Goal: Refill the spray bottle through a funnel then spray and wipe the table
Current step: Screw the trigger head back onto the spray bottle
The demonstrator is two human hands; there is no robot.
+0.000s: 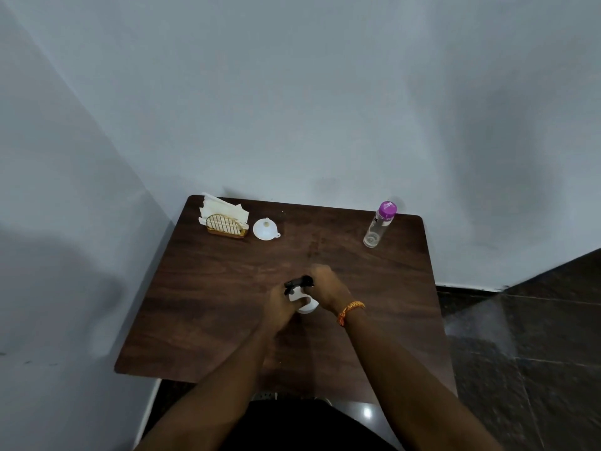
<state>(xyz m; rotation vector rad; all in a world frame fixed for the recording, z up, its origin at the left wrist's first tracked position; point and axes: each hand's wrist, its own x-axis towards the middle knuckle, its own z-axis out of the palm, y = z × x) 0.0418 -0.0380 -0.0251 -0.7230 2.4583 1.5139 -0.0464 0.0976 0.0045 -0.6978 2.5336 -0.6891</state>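
Observation:
A white spray bottle (307,305) with a black trigger head (297,283) stands in the middle of the dark wooden table (201,307). My left hand (281,305) grips the white body from the left. My right hand (328,289) is curled over the black head from the right. A white funnel (266,228) lies at the back, left of centre. A clear bottle with a purple cap (379,224) stands at the back right corner and looks nearly empty.
A gold wire holder with white paper napkins (224,219) stands at the back left corner, beside the funnel. Grey walls close in behind and to the left of the table. Dark tiled floor lies to the right.

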